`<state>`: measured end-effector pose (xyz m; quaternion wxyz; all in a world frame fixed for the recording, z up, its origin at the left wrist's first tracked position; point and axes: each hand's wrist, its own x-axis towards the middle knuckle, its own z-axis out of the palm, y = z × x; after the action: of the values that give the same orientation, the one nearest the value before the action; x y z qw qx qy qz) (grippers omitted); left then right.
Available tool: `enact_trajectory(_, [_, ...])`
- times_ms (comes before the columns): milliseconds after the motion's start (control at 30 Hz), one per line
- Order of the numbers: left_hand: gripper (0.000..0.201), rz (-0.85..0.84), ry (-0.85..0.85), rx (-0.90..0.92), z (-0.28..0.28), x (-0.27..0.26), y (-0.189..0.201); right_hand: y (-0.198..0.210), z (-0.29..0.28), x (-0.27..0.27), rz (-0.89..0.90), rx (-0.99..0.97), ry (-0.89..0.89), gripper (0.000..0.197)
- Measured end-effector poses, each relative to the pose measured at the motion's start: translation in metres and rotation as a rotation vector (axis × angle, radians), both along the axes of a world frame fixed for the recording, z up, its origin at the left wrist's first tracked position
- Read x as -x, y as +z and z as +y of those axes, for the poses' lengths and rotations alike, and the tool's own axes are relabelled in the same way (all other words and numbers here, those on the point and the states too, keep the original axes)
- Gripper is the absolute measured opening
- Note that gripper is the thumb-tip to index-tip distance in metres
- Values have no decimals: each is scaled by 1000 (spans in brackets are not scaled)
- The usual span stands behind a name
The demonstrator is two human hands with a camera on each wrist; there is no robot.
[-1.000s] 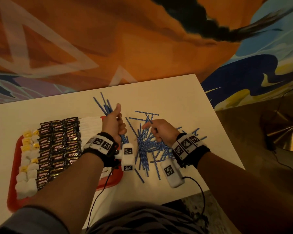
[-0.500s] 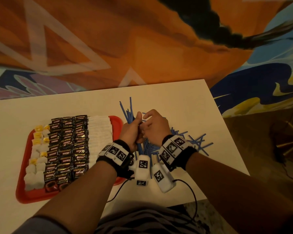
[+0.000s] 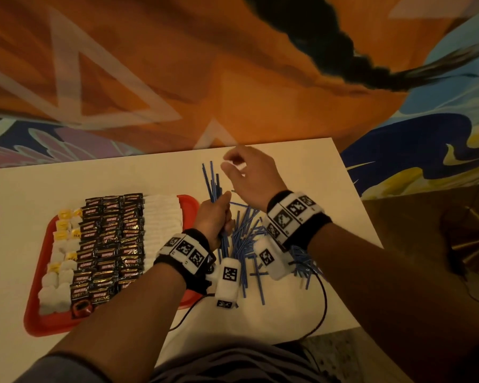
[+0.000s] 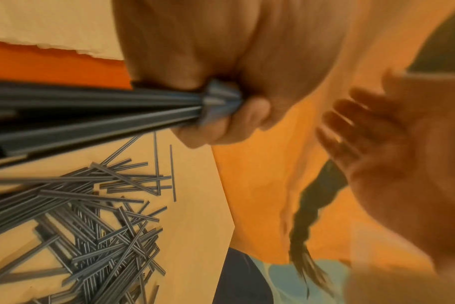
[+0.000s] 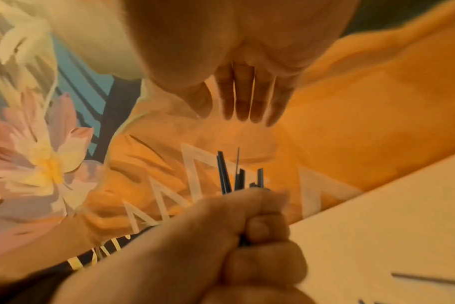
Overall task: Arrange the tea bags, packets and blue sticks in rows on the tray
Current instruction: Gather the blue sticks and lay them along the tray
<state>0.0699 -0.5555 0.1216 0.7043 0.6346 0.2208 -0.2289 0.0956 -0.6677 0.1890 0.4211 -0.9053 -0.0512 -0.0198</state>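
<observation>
My left hand [image 3: 215, 217] grips an upright bundle of blue sticks [image 3: 212, 181] just right of the red tray [image 3: 42, 310]; the same bundle [image 4: 96, 107] runs through the left fist [image 4: 221, 115] in the left wrist view. My right hand [image 3: 246, 175] hovers above the bundle's tips with relaxed, empty fingers [image 5: 247, 98]; in the right wrist view the stick tips [image 5: 234, 174] poke up from the left fist. A loose heap of blue sticks [image 3: 249, 239] lies on the white table under both wrists. On the tray lie rows of tea bags [image 3: 58, 261], dark packets [image 3: 108, 244] and white packets [image 3: 161, 225].
The white table [image 3: 301, 167] ends close behind my hands and at the right. A patterned orange and blue rug [image 3: 232, 78] covers the floor beyond. A black cable [image 3: 319, 313] loops near the table's front edge.
My right hand has let go beside the left hand and risen above the bundle's tips, fingers relaxed. The left hand still holds the bundle upright in about the same place.
</observation>
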Motion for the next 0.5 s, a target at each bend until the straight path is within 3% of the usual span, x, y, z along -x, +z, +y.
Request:
enact_trajectory(100, [47, -104, -148, -57, -6, 2, 9, 13, 9, -19, -1, 109, 92, 33])
enact_trajectory(200, [40, -177, -227, -124, -10, 2, 22, 11, 18, -28, 136, 166, 115, 24])
enact_trajectory(300, [38, -209, -217, -114, -9, 4, 30, 9, 20, -30, 213, -6, 84, 20])
enact_trajectory(400, [40, -240, -162, -97, -7, 5, 37, 21, 21, -26, 116, -73, 97, 13])
enact_trajectory(500, [44, -290, -131, -48, -8, -1, 48, 33, 12, -16, 10, -273, -59, 36])
